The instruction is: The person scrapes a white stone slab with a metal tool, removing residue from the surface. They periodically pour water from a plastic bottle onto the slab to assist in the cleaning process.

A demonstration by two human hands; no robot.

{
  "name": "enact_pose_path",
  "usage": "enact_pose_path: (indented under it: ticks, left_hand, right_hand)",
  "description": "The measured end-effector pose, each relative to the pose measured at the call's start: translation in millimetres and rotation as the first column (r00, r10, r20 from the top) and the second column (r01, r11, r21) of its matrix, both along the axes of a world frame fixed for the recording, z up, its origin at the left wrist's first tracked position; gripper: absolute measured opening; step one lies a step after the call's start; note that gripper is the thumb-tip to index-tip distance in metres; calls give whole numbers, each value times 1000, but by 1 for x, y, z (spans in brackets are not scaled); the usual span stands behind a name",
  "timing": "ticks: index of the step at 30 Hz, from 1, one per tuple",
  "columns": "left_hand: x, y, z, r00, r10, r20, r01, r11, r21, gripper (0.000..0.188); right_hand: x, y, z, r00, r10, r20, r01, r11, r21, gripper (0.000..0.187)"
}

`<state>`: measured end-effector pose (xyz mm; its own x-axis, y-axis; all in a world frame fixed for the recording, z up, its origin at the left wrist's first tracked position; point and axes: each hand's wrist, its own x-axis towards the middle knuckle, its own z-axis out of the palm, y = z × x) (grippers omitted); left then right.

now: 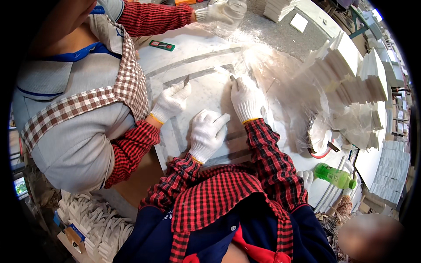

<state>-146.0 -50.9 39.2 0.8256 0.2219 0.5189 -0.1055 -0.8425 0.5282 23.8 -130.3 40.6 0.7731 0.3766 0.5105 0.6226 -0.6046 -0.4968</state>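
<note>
My left hand (208,136), in a white knit glove, rests on a white marble-look slab (206,98) with grey strips. Its index finger is stretched out to the right, and nothing shows in it. Farther forward on the same slab, my right hand (247,98) is closed on a small blade (232,79), whose dark tip sticks out past the fingers; its handle is hidden. To the left, a co-worker's gloved hand (172,101) grips a similar pointed blade (186,80). That person's other gloved hand (215,13) holds a clear plastic container (233,15).
A green flat case (162,45) lies at the far left. Crumpled clear film (280,83) and stacked white tiles (337,61) are on the right, above a green bottle (335,175). White offcuts (92,219) fill the lower left. Another person is at the lower right.
</note>
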Motion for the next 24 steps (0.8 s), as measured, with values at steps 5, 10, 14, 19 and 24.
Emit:
enact_pose_path:
  ticks: [5, 10, 14, 19, 24]
  left_hand:
    - [-2, 2, 2, 1000, -9, 2, 9, 1000, 23, 29]
    - [1, 1, 1, 999, -27, 22, 26, 999, 21, 30]
    - [-1, 1, 1, 1000, -14, 17, 14, 999, 31, 30]
    - [-2, 1, 1, 1000, -16, -14, 17, 999, 40, 30]
    - [-3, 0, 5, 1000, -6, 6, 6, 998, 55, 29]
  right_hand:
    - [-8, 7, -10, 996, -62, 68, 65, 997, -48, 21]
    - [-12, 10, -25, 976, -153, 154, 170, 980, -99, 21]
    - [-15, 14, -29, 977, -185, 109, 203, 961, -189, 22]
    - [-14, 12, -27, 981, -162, 110, 167, 985, -42, 22]
    - [-12, 11, -31, 987, -153, 44, 153, 988, 8, 20]
